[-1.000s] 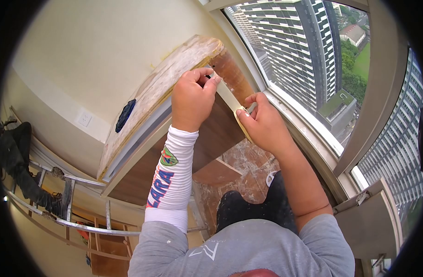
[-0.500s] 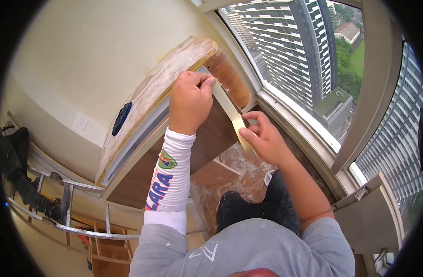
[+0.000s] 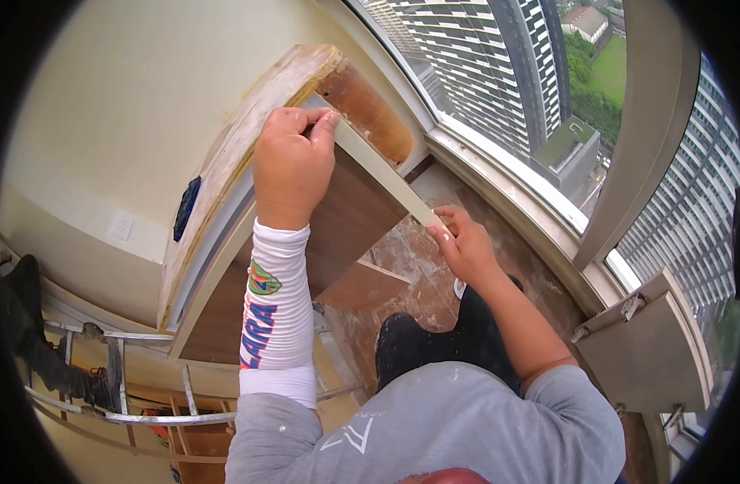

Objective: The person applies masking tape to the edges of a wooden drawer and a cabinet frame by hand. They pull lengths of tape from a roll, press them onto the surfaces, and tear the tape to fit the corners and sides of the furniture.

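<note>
A pale, thin edging strip [image 3: 382, 167] runs straight between my two hands along the edge of the brown cabinet panel [image 3: 350, 214]. My left hand [image 3: 293, 165], in a white sleeve, pinches its upper end between thumb and fingers, right at the corner below the rough plywood top [image 3: 249, 133]. The lower end is in my right hand [image 3: 467, 248], with thumb on one face and fingers on the other. Past the strip's upper part, a reddish-brown board [image 3: 370, 117] with a rounded end juts toward the window.
A dark blue bundle [image 3: 188, 208] lies on the plywood edge. At left, a person's dark-clothed leg [image 3: 55, 367] rests on an aluminium ladder [image 3: 188, 391]. The window sill [image 3: 507, 173] runs along the right, with a hinged panel [image 3: 648, 347] below. The floor [image 3: 422, 278] is dusty.
Both hands have spread apart, the left moving up and left. The strip, bent and hanging before, is now straight along the panel edge. The view has shifted slightly.
</note>
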`<control>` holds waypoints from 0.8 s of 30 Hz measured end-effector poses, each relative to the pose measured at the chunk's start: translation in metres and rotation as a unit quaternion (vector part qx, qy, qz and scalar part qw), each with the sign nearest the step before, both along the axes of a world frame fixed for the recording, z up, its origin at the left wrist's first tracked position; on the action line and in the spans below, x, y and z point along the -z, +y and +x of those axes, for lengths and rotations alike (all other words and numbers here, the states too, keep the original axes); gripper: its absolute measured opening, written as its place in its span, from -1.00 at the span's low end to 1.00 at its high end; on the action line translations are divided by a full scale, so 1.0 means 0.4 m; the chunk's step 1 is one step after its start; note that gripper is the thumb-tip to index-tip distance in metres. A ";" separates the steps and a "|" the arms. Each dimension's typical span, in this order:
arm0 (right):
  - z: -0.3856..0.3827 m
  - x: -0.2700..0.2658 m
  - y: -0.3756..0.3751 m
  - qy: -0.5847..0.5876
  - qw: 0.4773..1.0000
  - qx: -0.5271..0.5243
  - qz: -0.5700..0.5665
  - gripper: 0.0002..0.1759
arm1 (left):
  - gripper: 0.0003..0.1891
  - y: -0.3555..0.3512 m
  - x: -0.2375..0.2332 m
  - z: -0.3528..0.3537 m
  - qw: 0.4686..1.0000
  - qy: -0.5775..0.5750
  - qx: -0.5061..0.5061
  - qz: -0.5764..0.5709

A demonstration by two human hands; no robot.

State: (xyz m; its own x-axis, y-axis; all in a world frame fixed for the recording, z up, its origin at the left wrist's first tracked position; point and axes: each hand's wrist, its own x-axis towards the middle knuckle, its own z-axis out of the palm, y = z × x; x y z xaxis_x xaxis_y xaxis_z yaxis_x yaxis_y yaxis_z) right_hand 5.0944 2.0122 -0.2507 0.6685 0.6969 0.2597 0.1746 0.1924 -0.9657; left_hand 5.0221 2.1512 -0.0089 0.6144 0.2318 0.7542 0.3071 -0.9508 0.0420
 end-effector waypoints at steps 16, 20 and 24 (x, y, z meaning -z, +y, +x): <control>0.079 0.029 0.132 0.045 0.996 -0.060 -0.051 -0.64 | -0.85 -0.011 0.000 0.006 1.000 -0.004 -0.008 -0.008; 0.083 0.047 0.130 0.024 0.997 -0.064 -0.026 -0.65 | -0.85 -0.013 -0.002 0.007 1.000 -0.003 -0.017 -0.014; 0.084 0.048 0.136 0.025 0.997 -0.069 -0.039 -0.66 | -0.85 -0.017 -0.001 0.007 1.000 -0.002 -0.015 -0.015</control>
State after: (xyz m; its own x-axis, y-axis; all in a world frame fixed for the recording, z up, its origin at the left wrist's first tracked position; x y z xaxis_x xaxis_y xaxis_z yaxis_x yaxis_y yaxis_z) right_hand 5.1279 2.0665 -0.2699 0.5749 0.8004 0.1700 0.1030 0.1353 -0.9854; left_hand 5.0249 2.1445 -0.0086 0.6034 0.2724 0.7495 0.3360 -0.9392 0.0708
